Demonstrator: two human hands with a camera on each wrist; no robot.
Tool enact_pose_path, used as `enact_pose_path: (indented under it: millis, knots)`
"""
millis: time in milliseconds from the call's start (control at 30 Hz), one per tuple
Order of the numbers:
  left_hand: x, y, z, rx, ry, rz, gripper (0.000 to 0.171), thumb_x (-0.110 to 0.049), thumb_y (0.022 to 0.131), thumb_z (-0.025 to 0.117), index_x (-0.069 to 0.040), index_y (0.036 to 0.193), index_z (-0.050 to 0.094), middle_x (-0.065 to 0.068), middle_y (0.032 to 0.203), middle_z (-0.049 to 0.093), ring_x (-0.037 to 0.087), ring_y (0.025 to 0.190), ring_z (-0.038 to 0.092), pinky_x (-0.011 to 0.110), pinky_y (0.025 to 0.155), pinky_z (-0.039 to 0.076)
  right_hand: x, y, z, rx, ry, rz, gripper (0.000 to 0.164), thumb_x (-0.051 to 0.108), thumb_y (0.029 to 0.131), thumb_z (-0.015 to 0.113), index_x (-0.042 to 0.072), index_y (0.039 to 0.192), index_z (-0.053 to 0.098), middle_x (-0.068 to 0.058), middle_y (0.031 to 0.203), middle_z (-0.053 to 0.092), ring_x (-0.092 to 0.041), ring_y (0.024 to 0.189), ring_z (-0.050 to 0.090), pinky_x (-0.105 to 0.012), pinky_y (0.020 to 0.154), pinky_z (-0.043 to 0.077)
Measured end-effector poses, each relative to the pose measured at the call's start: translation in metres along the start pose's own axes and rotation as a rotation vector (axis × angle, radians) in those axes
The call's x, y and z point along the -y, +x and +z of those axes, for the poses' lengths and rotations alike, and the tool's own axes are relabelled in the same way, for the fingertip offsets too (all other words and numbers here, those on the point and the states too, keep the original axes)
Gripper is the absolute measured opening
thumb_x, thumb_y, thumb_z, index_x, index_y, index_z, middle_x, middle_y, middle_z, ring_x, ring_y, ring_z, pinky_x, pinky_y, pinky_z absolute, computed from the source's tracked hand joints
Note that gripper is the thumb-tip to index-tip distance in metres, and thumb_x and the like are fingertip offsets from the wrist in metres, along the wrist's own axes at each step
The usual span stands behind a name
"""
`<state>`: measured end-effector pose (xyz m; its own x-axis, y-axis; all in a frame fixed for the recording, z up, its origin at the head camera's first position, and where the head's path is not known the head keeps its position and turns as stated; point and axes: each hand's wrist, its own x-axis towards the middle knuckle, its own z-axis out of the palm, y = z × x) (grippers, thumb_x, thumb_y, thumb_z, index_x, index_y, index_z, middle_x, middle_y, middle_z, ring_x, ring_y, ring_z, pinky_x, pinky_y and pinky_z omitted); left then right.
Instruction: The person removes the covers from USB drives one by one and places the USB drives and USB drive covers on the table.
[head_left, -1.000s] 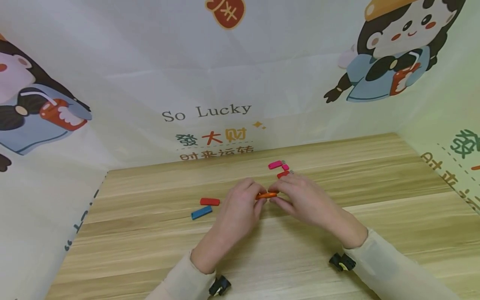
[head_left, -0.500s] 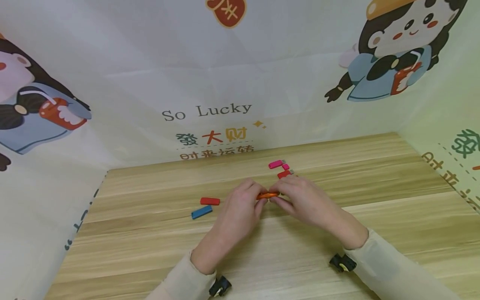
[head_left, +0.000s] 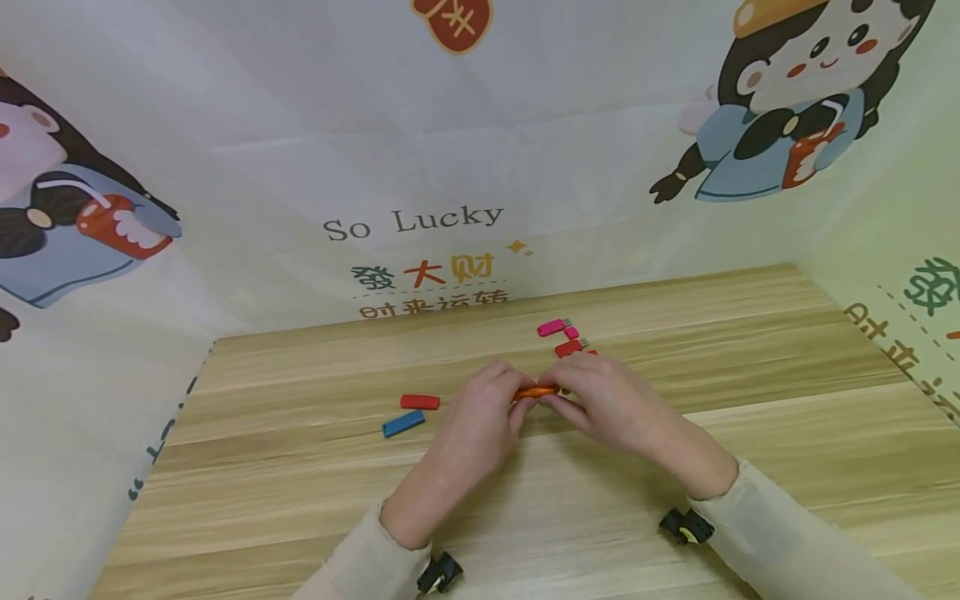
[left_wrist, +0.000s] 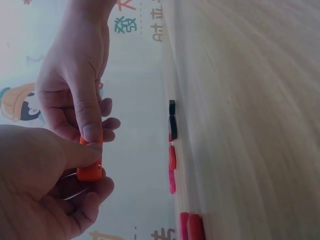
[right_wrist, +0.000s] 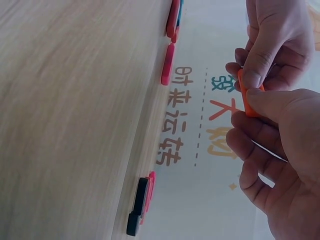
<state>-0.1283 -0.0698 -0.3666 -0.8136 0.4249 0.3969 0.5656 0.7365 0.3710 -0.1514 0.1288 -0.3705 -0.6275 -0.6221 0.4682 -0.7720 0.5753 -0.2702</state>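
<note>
Orange stick (head_left: 536, 392) is up off the counter (head_left: 300, 500), fingers of left hand (head_left: 480, 417) and right hand (head_left: 611, 404) clamped on opposite ends; can't tell if it's open. Pink stick (head_left: 551, 328) and far red stick (head_left: 567, 349) have bare metal plugs, so look opened. Near red stick (head_left: 420, 402) and blue stick (head_left: 403, 424) show none, likely unopened. Versus 0.5 s ago: grip basically unchanged.

You have a pale wood-grain table (head_left: 300, 508) before you, backed by a white sheet (head_left: 285, 175) printed with "So Lucky" lettering (head_left: 447, 221) and cartoon figures (head_left: 772, 158) in blue. To your left lie a flat red rectangular stick (head_left: 420, 402) and, nearer you, a flat blue rectangular stick (head_left: 403, 424). Farther back sits a bright pink stick (head_left: 551, 327) with a metal plug (head_left: 567, 322).
</note>
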Motion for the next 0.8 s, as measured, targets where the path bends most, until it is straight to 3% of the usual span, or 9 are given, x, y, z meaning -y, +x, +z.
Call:
enact_pose_path:
  millis: [800]
  knots:
    - [0.0027, 0.0007, -0.0051, -0.042, -0.050, 0.118, 0.004, -0.011, 0.092, 0.071, -0.008, 0.094, 0.073, -0.003, 0.090, 0.066, 0.009, 0.083, 0.061, 0.021, 0.077, 0.051, -0.0008, 0.0000, -0.0032, -0.034, 0.062, -0.109, 0.014, 0.016, 0.093, 0.071, 0.009, 0.104, 0.073, 0.003, 0.099, 0.071, -0.011, 0.090, 0.065, -0.029, 0.082, 0.053]
